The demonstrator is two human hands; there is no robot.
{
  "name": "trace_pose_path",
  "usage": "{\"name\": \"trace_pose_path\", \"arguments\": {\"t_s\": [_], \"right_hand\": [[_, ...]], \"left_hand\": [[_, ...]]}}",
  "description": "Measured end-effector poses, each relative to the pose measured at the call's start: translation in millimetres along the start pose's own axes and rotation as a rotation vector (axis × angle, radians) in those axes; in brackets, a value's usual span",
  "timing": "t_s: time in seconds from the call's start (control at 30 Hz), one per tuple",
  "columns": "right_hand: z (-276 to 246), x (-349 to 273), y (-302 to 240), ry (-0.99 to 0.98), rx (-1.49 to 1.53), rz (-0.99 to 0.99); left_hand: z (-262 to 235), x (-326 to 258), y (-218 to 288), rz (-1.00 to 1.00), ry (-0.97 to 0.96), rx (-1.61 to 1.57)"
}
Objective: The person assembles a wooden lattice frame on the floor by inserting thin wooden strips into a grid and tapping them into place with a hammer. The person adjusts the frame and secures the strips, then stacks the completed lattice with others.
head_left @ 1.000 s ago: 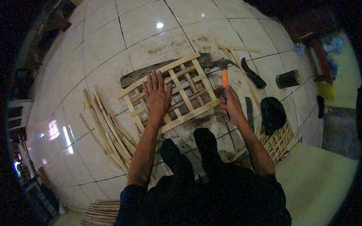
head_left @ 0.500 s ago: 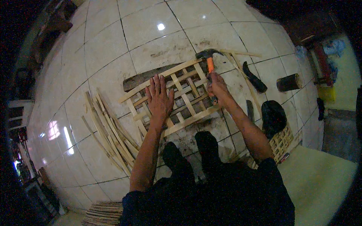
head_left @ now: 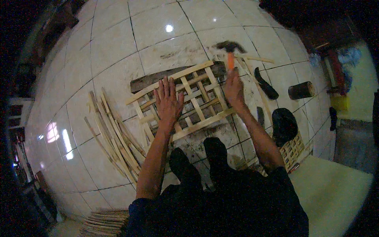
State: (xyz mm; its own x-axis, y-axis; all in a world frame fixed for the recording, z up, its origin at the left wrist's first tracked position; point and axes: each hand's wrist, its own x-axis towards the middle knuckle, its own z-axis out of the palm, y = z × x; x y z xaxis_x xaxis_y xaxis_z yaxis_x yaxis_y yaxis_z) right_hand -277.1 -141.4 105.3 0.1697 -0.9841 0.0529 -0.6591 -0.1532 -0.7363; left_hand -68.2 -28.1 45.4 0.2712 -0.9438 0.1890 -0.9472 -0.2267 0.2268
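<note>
Head view: we are pressing our left hand point(head_left: 168, 103), fingers spread flat, onto the wooden lattice point(head_left: 185, 102) lying on the tiled floor point(head_left: 110, 51). Our right hand point(head_left: 233, 87) is gripping the orange handle of a hammer point(head_left: 230, 53), its head blurred above the lattice's far edge. Loose slats point(head_left: 114, 136) are lying left of the lattice.

Your left hand point(head_left: 169, 103) presses flat on a pale wooden slat lattice point(head_left: 185, 103) lying on the white tiled floor point(head_left: 114, 55). Your right hand point(head_left: 233, 87) grips an orange-handled hammer point(head_left: 230, 53), raised above the lattice's far edge.
</note>
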Motion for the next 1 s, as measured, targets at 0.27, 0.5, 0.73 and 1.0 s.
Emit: {"name": "trace_pose_path", "arguments": {"t_s": [0.27, 0.5, 0.73, 1.0], "right_hand": [[-3, -14, -34, -0.148, -0.088, 0.025], [9, -16, -21, -0.175, -0.04, -0.028], [26, -44, -44, -0.362, 0.545, 0.466], [85, -44, -2, -0.44, 0.331, 0.382]], "left_hand": [[2, -2, 0, -0.024, -0.026, 0.036], [-3, -3, -3, -0.008, -0.008, 0.071], [-4, -4, -3, -0.017, 0.045, -0.069], [0, 0, 3, -0.013, 0.036, -0.063]]}}
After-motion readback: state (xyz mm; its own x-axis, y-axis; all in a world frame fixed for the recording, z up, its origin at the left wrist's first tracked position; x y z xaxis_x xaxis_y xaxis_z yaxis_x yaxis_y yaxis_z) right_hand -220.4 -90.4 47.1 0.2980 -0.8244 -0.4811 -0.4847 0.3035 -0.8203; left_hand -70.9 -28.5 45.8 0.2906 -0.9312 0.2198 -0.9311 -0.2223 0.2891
